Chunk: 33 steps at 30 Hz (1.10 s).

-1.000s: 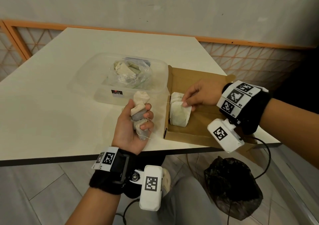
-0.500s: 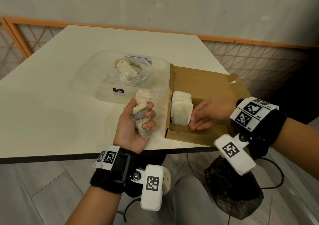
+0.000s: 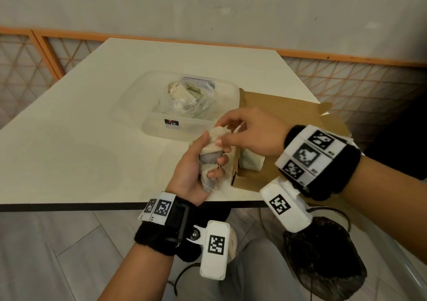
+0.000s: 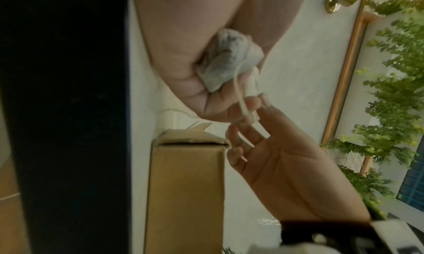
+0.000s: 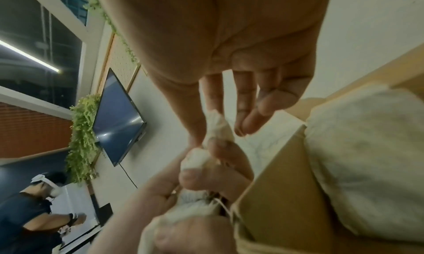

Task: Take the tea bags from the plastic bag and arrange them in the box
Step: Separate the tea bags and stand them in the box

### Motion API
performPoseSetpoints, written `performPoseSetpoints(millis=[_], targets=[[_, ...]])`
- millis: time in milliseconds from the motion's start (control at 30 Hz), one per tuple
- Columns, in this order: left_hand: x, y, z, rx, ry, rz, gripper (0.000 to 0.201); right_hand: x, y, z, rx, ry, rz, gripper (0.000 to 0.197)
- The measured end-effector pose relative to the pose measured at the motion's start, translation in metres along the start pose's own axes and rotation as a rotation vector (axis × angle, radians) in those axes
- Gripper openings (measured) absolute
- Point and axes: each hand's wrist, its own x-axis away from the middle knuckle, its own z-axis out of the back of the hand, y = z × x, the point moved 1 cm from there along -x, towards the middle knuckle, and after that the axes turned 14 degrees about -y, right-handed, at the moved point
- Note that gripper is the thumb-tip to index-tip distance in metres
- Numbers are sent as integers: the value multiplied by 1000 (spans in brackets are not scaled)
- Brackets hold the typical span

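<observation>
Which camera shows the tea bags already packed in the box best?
The right wrist view: the packed tea bags fill its right side, pale and stacked against the cardboard box wall. The head view shows only part of the stack beneath the right hand. The left wrist view shows just the box's outside.

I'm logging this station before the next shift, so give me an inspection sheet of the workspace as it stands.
Surface: white table, its near edge dark.
Job's things: plastic bag with tea bags inside lies in a clear tub; open cardboard box right of the tub holds a row of tea bags at its left end.
Clutter: nothing seen on the table; a dark bag sits on the floor.
Hands: left hand grips a bunch of tea bags; right hand pinches the top one.
Cables: black leads hang below the wrists.
Surroundings: grey wall, orange-framed lattice, tiled floor.
</observation>
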Motion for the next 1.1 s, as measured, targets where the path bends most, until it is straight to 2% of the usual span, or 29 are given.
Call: performPoseSetpoints(millis=[67, 200, 300, 333, 433, 533, 600, 767, 933, 1100], targets=[[0, 1, -1, -32, 26, -6, 28, -8, 1, 0, -96, 77, 43, 5], [2, 3, -2, 66, 45, 5, 22, -10, 11, 18, -161, 154, 17, 2], [1, 2, 1, 92, 62, 24, 42, -3, 19, 34, -138, 256, 11, 9], [0, 1, 2, 88, 67, 18, 41, -1, 21, 37, -135, 280, 15, 13], [-1, 0, 1, 15, 76, -15, 6, 4, 23, 38, -113, 282, 28, 18], [-1, -1, 1, 9, 94, -18, 3, 4, 17, 29, 13, 336, 55, 6], [0, -1, 0, 27, 97, -5, 12, 2, 9, 19, 134, 385, 98, 8], [1, 1, -4, 79, 42, 76, 48, -7, -13, 0, 389, 232, 171, 20], [-1, 0, 2, 90, 26, 59, 54, -8, -16, -12, 459, -19, 55, 22], [-1, -1, 0, 9, -27, 48, 52, -8, -14, -9, 432, -35, 20, 16]])
